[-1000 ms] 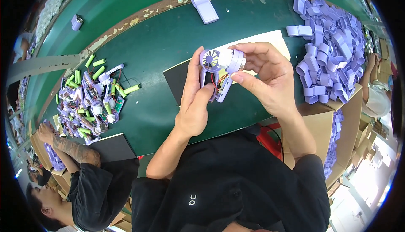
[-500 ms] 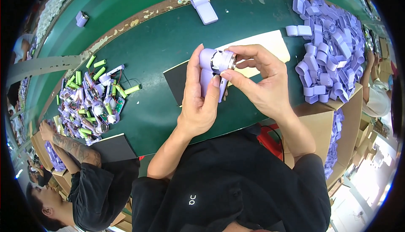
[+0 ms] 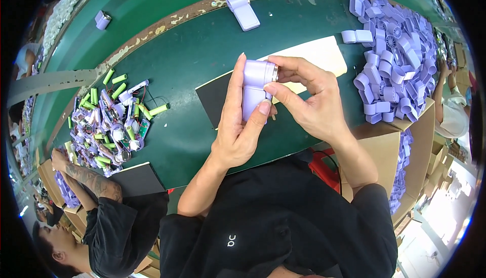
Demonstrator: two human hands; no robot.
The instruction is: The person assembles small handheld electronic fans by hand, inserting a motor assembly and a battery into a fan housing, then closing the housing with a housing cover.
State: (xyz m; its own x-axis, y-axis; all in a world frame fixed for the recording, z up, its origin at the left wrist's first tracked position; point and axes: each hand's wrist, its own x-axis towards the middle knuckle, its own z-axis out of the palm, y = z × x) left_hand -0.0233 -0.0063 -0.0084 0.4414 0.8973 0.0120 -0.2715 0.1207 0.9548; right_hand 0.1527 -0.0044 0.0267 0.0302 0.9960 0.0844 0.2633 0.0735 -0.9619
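Note:
Between my two hands, above the green table, is a small lavender handheld fan [image 3: 256, 74] with a shiny metal ring at its right end. My left hand [image 3: 235, 131] is wrapped round its left side and lower part, the thumb pressed on the front. My right hand [image 3: 319, 98] grips the ring end, with fingers on top and the thumb below. No gap shows between the lavender shell and the ring end. The fan's back is hidden by my left palm.
Lavender plastic shells [image 3: 387, 68] are heaped at right, above a cardboard box [image 3: 379, 151]. At left lies a pile of wired fan parts with green cells [image 3: 109, 121]. A lavender fan body [image 3: 245, 16] lies at the far edge. A co-worker's arm [image 3: 86, 177] is at lower left.
The gap with black and white parts between shell and ring end has closed. My right hand has moved slightly left with the ring end, and the fan's front has turned more toward me.

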